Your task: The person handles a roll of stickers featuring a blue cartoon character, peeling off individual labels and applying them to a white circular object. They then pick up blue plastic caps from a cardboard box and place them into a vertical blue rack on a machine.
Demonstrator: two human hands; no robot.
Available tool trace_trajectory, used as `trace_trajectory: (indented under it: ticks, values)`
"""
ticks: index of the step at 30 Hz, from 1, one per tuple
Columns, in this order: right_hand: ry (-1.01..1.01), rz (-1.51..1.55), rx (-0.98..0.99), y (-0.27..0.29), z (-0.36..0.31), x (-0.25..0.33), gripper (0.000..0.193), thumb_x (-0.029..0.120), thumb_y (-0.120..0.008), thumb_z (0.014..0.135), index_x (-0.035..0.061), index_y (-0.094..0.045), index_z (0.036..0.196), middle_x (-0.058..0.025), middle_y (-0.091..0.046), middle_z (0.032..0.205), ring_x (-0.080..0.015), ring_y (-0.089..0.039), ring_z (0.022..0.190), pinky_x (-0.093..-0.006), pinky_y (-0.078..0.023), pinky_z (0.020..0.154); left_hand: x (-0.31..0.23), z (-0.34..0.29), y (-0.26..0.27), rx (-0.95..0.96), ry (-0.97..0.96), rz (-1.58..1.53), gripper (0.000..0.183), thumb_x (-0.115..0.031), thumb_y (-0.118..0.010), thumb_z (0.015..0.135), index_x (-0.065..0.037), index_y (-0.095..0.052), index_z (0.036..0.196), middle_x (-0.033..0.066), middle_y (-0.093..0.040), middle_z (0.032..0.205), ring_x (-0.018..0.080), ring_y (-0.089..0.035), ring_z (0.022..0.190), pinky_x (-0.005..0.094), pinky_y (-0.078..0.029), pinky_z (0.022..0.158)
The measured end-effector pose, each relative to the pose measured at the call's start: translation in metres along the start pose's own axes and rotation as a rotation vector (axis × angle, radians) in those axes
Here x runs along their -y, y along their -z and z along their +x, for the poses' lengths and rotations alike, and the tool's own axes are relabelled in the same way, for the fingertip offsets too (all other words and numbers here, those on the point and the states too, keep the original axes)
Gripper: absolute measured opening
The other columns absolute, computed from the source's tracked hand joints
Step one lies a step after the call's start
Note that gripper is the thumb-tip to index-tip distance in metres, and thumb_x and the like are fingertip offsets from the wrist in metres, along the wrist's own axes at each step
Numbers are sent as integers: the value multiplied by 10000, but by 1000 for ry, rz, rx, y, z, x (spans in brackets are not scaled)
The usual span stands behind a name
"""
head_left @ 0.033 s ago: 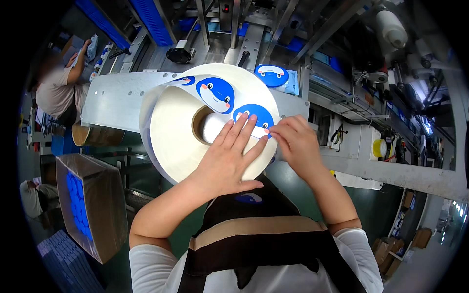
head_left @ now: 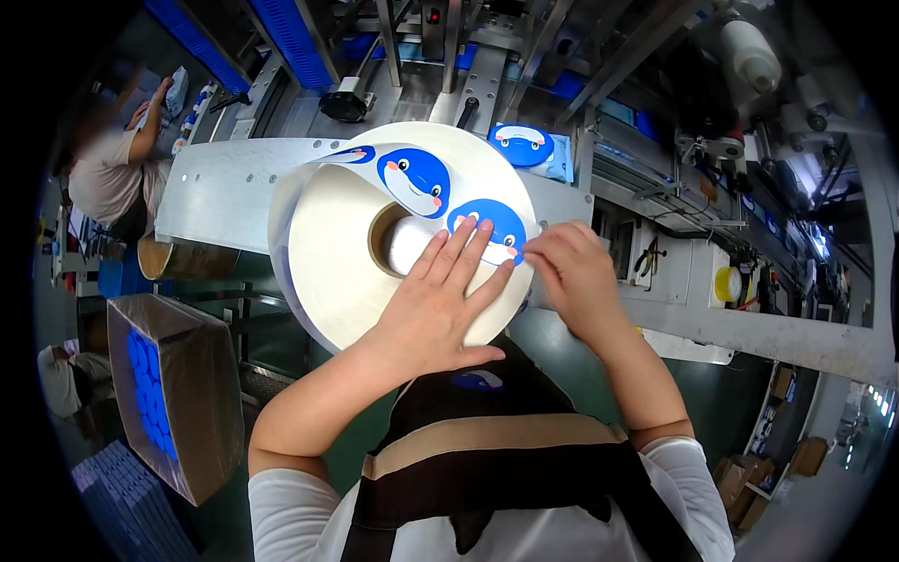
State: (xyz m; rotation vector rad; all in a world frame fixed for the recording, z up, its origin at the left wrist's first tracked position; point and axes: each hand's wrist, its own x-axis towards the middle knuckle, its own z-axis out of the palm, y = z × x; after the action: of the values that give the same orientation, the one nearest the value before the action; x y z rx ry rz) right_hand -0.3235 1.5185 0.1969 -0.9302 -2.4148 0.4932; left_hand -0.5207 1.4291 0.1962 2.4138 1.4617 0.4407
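Observation:
A large cream roll of stickers [head_left: 328, 253] with a cardboard core lies on a metal ledge in front of me. Its loose strip curls up at the left and bears blue whale stickers; one whale sticker [head_left: 413, 182] shows whole. My left hand [head_left: 433, 304] rests flat on the roll, fingers spread, partly covering another whale sticker [head_left: 494, 221]. At that sticker's right edge is my right hand [head_left: 576, 276], thumb and forefinger pinched together. Whatever sits between those fingertips is too small to make out.
Behind the roll are a blue-and-white pack [head_left: 523, 145] and metal machine frames. An open carton [head_left: 197, 393] of blue items stands at lower left. Another person [head_left: 108, 173] works at far left. Pliers [head_left: 648, 259] and yellow tape [head_left: 726, 284] are at right.
My right hand has shifted slightly to the right, its pinched fingertips a little farther out from the sticker's edge. My left hand and the roll stay put.

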Motion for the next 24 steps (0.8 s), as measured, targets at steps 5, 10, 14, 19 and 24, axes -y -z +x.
trace_trajectory:
  ticks: [5, 10, 14, 19, 24]
  values:
    - [-91, 70, -35, 15, -1, 4, 83, 50, -655, 784, 34, -640, 864, -90, -622, 869, -290, -573, 852, -373, -479, 728, 1, -1, -2, -15, 7, 9, 833, -584, -662, 727, -72, -446, 1348, 280, -228, 1479, 433, -195, 1391, 507, -198, 1119]
    - [44, 51, -5, -3, 1, 5, 98, 46, -650, 789, 35, -632, 885, -98, -617, 862, -300, -572, 852, -379, -478, 737, 0, 1, -2, -10, 6, 2, 829, -587, -663, 725, -71, -457, 1340, 281, -230, 1478, 431, -193, 1393, 502, -187, 1123]
    - [30, -29, -32, 3, -1, 7, 103, 46, -650, 789, 34, -630, 889, -98, -612, 856, -300, -572, 852, -378, -476, 738, 1, 0, -3, -20, 9, -7, 816, -582, -669, 721, -69, -471, 1324, 282, -235, 1476, 429, -193, 1394, 499, -186, 1124]
    - [-113, -18, -117, 15, -1, 7, 103, 43, -648, 786, 26, -627, 886, -102, -610, 865, -299, -572, 856, -373, -474, 748, 1, -1, -3, -25, 10, -29, 803, -564, -686, 709, -68, -481, 1307, 286, -241, 1471, 426, -197, 1394, 498, -183, 1125]
    - [30, 4, -21, -4, 3, 9, 102, 36, -642, 787, 30, -615, 886, -104, -600, 863, -301, -555, 849, -386, -466, 737, 0, 1, -3, -45, 3, -27, 796, -542, -703, 699, -70, -484, 1301, 289, -246, 1466, 427, -202, 1391, 499, -186, 1124]
